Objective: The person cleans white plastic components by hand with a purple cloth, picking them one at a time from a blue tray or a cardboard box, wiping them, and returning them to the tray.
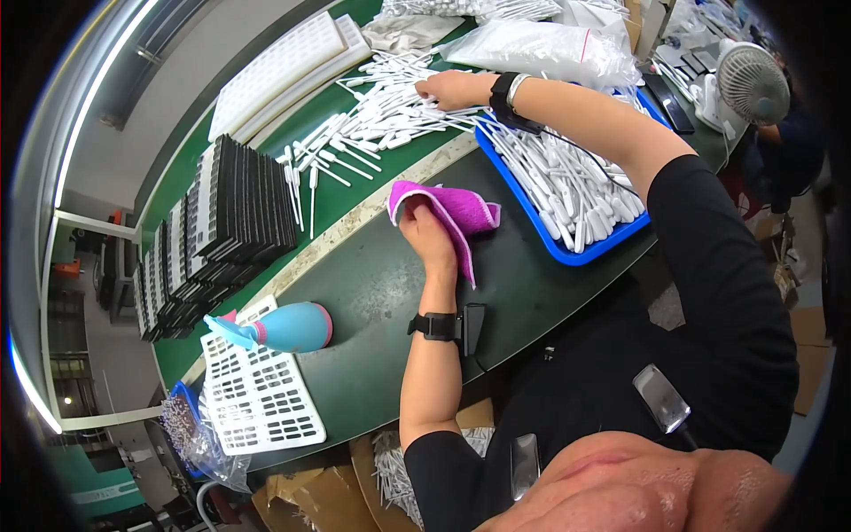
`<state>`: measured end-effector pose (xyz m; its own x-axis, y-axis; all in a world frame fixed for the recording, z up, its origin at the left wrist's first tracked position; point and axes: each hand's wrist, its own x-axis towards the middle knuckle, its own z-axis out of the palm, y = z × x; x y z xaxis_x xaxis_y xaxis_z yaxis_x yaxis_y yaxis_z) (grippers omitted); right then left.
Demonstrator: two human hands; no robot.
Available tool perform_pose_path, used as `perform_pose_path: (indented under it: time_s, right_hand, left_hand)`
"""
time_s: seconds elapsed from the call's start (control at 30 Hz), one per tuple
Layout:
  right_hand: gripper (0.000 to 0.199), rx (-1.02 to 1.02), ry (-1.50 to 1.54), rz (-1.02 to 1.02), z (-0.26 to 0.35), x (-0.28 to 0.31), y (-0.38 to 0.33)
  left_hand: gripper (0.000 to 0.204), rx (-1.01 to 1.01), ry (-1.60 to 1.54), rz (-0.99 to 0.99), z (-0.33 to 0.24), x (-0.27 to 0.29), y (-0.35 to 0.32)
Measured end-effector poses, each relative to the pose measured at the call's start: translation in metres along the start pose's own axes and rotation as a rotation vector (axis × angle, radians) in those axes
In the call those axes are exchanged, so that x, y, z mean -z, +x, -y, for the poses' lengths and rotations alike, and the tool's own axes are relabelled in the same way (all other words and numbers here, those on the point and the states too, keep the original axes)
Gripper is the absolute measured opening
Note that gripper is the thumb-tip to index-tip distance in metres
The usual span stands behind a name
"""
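One purple cloth (472,211) is near the centre, gripped by the left hand (427,234). Toward twelve o'clock, the right hand (459,90) is at white droppers (387,113); whether it pinches, I cannot tell.

Strip light (97,102): glaring white, above and left of the spray bottle (297,327), its line bowed by the lens.
Green tabletop (377,266): well lit, faint sheen right of the bottle.
Purple cloth (470,215): crisp, shaded in its fold, above right of the bottle.
Plastic bag (545,49): glossy highlights, farther above right of the bottle.
Cardboard boxes (310,496): dimmer, below the bottle.
Fisheye rim: black corners, stretched edges all around the bottle.
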<state>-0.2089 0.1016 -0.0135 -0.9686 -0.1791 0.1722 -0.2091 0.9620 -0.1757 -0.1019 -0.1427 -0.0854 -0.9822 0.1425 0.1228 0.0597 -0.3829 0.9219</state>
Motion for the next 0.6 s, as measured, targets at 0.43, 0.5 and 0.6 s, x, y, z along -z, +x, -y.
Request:
perform_pose_path:
  time_s: [0.43, 0.5, 0.6]
  right_hand:
    - [0.014, 0.034, -0.171, -0.024, -0.006, -0.001, -0.003]
    - [0.016, 0.101, -0.230, 0.004, -0.010, 0.004, -0.006]
    - [0.018, 0.130, -0.289, -0.082, -0.020, 0.027, -0.013]
  left_hand:
    - [0.036, -0.031, 0.202, 0.003, -0.016, -0.002, -0.004]
    - [0.032, 0.013, 0.163, -0.012, -0.011, -0.005, -0.004]
    - [0.030, 0.034, 0.138, -0.003, -0.009, -0.018, -0.003]
